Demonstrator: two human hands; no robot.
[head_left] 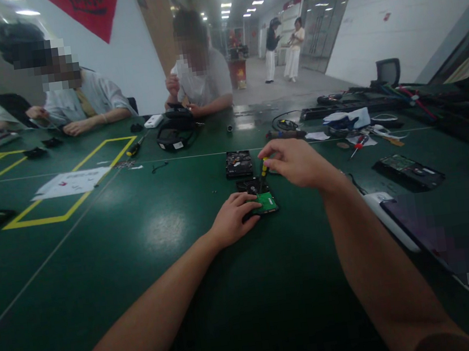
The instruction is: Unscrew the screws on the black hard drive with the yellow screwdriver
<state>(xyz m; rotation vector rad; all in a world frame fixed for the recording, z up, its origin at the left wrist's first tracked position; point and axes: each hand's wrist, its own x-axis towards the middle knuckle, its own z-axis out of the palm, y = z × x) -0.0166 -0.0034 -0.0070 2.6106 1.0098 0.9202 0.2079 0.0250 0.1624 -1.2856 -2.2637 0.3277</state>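
Observation:
A hard drive with a green circuit board lies on the green table in front of me. My left hand grips it from the left, fingers over its top and thumb along the near edge. Pinched in the fingers of my right hand is a screwdriver with a yellow handle, its shaft pointing down at the drive. The exact spot where the tip meets the drive is too small to make out. Just beyond lies a second hard drive, dark and untouched. Tiny bits, perhaps screws, lie to the left.
On the right are another drive-like unit with a circuit board, a tablet-like device, a red-handled screwdriver and cables. Across the table sit co-workers. A black headset and a paper sheet lie left.

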